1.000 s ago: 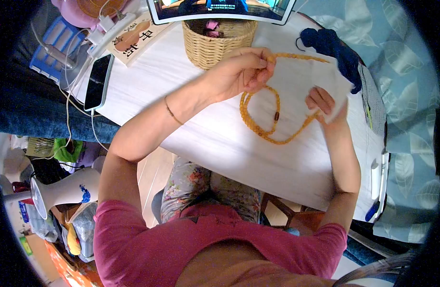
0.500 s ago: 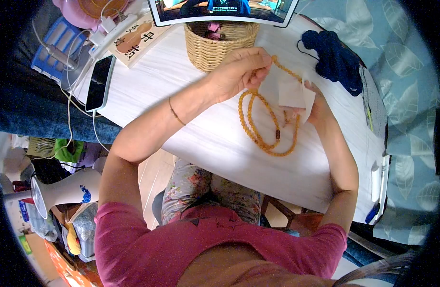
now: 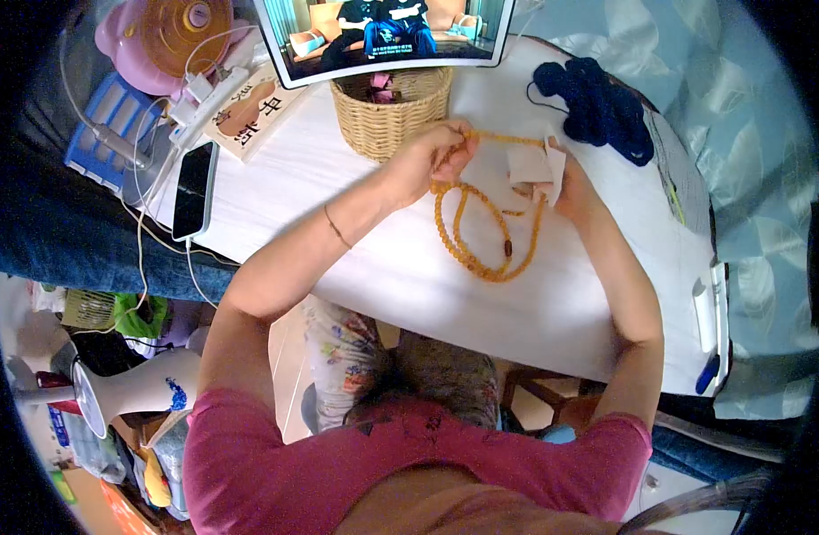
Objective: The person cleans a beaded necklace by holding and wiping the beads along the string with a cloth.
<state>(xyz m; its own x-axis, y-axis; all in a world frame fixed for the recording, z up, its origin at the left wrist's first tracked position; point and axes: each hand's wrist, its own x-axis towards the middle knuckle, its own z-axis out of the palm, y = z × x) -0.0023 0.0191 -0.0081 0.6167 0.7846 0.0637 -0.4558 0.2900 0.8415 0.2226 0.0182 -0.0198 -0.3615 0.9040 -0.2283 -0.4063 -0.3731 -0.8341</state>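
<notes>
Here the left hand [image 3: 436, 159] pinches the long amber-yellow bead strand [image 3: 481, 241] taut, apparently so the right hand [image 3: 561, 183], clutching a small beige cloth [image 3: 530, 163], can rub the beads above the white table [image 3: 409, 259].

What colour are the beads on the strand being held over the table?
Amber-orange, with one darker brown bead low on the loop; the head view shows the bead strand best.

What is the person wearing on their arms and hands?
Both arms are bare below short pink sleeves. The left hand has no glove, and a thin bracelet circles that wrist. The right hand is bare too, with no bracelet or watch that shows. Any rings are too small to tell.
</notes>
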